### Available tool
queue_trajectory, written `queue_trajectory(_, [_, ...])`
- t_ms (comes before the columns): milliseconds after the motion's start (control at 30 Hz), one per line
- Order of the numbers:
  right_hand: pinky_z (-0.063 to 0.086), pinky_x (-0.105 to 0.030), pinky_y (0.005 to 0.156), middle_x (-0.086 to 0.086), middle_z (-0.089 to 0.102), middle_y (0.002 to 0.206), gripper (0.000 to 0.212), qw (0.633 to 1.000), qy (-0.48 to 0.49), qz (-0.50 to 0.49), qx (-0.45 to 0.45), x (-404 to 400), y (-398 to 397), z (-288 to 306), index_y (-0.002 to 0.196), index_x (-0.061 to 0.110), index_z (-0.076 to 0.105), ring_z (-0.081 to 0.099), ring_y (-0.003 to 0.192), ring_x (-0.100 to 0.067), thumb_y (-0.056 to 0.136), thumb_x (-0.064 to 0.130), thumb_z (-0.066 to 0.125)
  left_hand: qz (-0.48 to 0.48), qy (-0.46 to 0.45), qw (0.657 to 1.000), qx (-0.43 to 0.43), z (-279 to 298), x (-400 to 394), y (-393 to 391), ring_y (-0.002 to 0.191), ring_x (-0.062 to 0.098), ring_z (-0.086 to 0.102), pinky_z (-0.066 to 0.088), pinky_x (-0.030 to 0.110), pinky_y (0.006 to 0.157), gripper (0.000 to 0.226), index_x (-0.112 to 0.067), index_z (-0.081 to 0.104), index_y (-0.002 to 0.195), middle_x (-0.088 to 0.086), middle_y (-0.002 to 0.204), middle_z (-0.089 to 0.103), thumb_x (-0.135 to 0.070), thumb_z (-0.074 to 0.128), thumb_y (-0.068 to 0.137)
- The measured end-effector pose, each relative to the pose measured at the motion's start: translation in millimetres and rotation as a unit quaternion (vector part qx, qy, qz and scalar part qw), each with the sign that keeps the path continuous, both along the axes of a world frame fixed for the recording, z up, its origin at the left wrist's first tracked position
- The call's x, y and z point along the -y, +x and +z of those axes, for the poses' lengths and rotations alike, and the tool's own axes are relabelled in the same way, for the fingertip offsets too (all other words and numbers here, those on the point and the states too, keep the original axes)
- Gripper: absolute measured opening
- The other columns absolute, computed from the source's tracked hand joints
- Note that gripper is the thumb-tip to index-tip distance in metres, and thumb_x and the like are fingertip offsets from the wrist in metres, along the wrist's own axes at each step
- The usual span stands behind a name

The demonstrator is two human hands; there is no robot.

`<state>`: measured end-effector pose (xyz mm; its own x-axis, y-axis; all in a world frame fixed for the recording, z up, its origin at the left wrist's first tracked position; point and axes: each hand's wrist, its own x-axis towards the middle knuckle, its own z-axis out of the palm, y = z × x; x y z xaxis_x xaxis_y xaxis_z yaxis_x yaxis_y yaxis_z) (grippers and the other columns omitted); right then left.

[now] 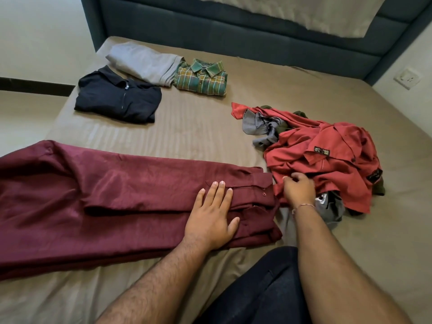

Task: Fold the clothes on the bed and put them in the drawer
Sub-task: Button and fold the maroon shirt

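Note:
A maroon shirt (117,195) lies lengthwise across the near part of the bed, its sides folded in. My left hand (211,215) presses flat on it near the collar end, fingers straight. My right hand (298,189) sits just past the collar, at the edge of a crumpled red shirt (327,160), with its fingers curled down onto the cloth. Whether it grips any fabric is hidden. Three folded items rest farther up the bed: a navy shirt (117,99), grey trousers (145,63) and a green plaid shirt (202,78).
The red shirt tops a loose pile with grey cloth (261,127) and olive cloth (378,188) on the bed's right side. A dark blue padded headboard (233,31) stands behind the brown sheet (198,127). A wall socket (408,78) is at right. My dark-trousered knee (257,288) rests on the bed.

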<state>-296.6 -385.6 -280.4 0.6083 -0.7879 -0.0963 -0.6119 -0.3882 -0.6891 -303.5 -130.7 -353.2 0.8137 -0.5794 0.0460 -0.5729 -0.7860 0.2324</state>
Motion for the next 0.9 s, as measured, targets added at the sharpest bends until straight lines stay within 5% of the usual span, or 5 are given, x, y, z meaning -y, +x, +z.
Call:
queue_trajectory(267, [0.045,-0.031,0.058,-0.004,0.065,0.071,0.019,0.973,0.23,-0.002,-0.038,-16,5,-11,0.09,0.015,0.065,0.059,0.058,-0.021,0.092,0.033,0.059,0.0,0.004,1.0,-0.001,2,0,-1,0.161,0.023,-0.011,0.0,0.052,0.13,0.083,-0.021,0.006,0.168,0.006,0.175,-0.006,-0.067,0.022,0.1])
queue_trajectory(533, [0.04,-0.042,0.109,-0.027,0.056,0.143,0.043,0.989,0.132,-0.065,0.003,41,0,-12,0.135,-0.007,0.054,0.055,0.13,-0.042,0.098,0.014,0.063,-0.013,0.005,1.0,-0.016,5,-7,2,0.161,0.021,-0.015,-0.004,0.051,0.13,0.083,-0.023,-0.001,0.167,0.005,0.175,-0.011,-0.067,0.021,0.101])
queue_trajectory(633, [0.046,-0.045,0.098,-0.034,0.061,0.129,0.043,0.994,0.038,-0.091,-0.047,19,-5,-1,0.125,-0.004,0.062,0.058,0.118,-0.05,0.091,0.022,0.058,-0.012,0.004,1.0,-0.017,2,-6,1,0.161,0.022,-0.015,-0.004,0.051,0.13,0.083,-0.022,0.0,0.167,0.005,0.175,-0.01,-0.066,0.022,0.1])
queue_trajectory(767, [0.05,-0.034,0.058,-0.007,0.061,0.067,0.031,0.972,0.228,-0.005,-0.054,-21,7,2,0.08,0.014,0.066,0.058,0.053,-0.026,0.073,0.044,0.071,-0.011,0.001,1.0,-0.014,3,-6,2,0.161,0.022,-0.014,-0.002,0.051,0.13,0.083,-0.022,0.001,0.168,0.005,0.175,-0.009,-0.066,0.023,0.1])
queue_trajectory(900, [0.057,-0.039,0.076,-0.008,0.072,0.089,0.035,0.962,0.27,0.034,-0.016,-37,9,-6,0.093,0.011,0.074,0.067,0.075,-0.026,0.075,0.04,0.08,-0.012,-0.002,1.0,-0.015,2,-7,0,0.161,0.022,-0.013,-0.001,0.052,0.13,0.083,-0.022,0.004,0.168,0.006,0.175,-0.008,-0.066,0.025,0.1])
